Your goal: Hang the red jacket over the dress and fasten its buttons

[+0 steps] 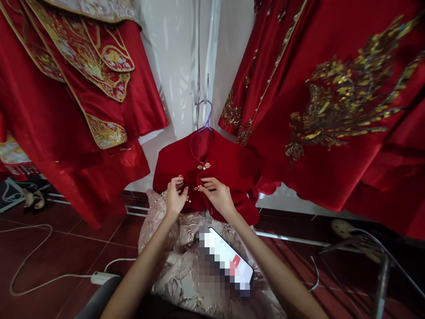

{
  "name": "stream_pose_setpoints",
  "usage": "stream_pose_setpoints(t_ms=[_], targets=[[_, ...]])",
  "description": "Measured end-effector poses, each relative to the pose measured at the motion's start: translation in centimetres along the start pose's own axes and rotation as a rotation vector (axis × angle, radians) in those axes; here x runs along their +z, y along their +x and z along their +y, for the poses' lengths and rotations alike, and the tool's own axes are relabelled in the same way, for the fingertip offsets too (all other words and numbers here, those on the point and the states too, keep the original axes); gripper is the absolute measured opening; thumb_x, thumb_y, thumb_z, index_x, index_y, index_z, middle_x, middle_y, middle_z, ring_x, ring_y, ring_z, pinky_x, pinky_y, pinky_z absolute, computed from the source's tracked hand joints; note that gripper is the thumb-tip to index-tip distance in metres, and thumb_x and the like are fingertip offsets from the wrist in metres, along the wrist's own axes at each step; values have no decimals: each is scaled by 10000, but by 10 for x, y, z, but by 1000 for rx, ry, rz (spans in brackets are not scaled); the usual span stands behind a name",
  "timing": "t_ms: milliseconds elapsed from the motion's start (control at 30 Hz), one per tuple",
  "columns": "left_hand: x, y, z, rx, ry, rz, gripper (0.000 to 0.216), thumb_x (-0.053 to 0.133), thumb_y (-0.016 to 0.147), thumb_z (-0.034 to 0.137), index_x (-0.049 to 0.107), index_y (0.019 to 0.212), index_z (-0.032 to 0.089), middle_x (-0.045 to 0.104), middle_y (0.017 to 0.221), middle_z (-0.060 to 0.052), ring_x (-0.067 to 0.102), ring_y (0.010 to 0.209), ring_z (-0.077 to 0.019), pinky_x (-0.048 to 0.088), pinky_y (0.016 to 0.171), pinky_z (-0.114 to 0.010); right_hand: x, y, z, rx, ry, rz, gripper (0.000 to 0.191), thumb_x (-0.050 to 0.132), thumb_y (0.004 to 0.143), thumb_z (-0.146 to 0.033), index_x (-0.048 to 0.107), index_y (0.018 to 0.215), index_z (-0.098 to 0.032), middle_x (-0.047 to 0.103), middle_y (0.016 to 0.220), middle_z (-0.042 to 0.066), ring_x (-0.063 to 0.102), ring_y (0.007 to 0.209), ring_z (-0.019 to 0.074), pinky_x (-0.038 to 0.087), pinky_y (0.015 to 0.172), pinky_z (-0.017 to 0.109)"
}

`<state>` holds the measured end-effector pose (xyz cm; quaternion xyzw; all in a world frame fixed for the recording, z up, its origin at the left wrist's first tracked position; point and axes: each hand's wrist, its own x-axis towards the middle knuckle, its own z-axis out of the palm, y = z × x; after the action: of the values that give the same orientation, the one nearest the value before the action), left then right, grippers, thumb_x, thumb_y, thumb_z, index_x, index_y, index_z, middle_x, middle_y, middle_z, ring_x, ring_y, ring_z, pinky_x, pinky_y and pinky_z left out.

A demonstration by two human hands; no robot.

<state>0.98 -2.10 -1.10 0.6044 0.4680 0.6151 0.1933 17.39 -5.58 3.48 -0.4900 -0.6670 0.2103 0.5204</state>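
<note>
A small red jacket (229,166) hangs in front of me on a purple hanger (206,116), with a pearl clasp (203,166) near its collar. My left hand (175,196) and my right hand (216,193) both rest on the jacket's front opening, just below that clasp. The fingers of each hand are pinched together on the fabric edge around a second small fastener. A pale brocade skirt (186,257) spreads below the jacket, and a phone (229,261) lies on it between my forearms.
Red embroidered gowns hang at the left (76,102) and right (332,102), close to both sides. A white cable and adapter (99,278) lie on the dark red floor. Shoes (33,199) sit at far left. A metal stand (381,270) is at lower right.
</note>
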Motion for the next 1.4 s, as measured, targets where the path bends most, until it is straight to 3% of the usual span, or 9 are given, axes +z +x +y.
stream_pose_setpoints(t_ms=[233,467,633,933,1100,1300,1400], targets=[[-2,-1,-7,87,162,-3,348,581,711,129,537,1050,196,564,1012,-71,563,966,-185,465,885,-387,7,7,-7,-42,43,-61,286,610,755,-276,561,1028,-211,651,815,11,632,715,119,528,643,239],[1,6,-8,-113,-164,-120,353,607,691,153,525,1034,168,596,1007,-76,607,913,-154,509,809,-332,20,16,-9,-99,75,-111,188,563,777,-276,566,953,-210,647,852,12,625,748,121,522,650,239],[1,12,-3,-204,-366,-124,294,614,695,182,566,984,158,641,993,-74,633,884,-148,503,846,-333,36,31,0,-124,55,-48,141,555,778,-259,567,906,-200,651,849,13,626,743,118,517,671,241],[-4,17,-1,-190,-350,-76,256,653,698,257,662,920,129,681,1005,-95,639,940,-198,476,923,-374,49,34,-1,-95,-144,-18,128,543,805,-253,555,931,-242,656,854,-21,625,749,118,508,704,252],[-7,22,-4,-141,-309,-126,253,626,726,248,680,950,143,687,1003,-88,637,958,-202,461,946,-391,49,32,-5,-119,-241,19,118,506,834,-265,545,945,-262,654,881,-28,618,801,128,495,736,264],[-11,27,-11,-250,-393,-130,280,677,668,295,693,897,135,701,936,-81,654,859,-200,507,869,-403,54,33,-4,-157,-252,29,137,468,845,-239,551,954,-252,639,940,-1,603,871,144,486,786,282],[-11,29,-13,-238,-341,-121,235,690,642,275,692,831,136,702,864,-75,651,813,-192,499,869,-402,58,34,0,-169,-228,32,132,473,841,-230,556,943,-232,634,945,18,605,873,144,490,804,288]])
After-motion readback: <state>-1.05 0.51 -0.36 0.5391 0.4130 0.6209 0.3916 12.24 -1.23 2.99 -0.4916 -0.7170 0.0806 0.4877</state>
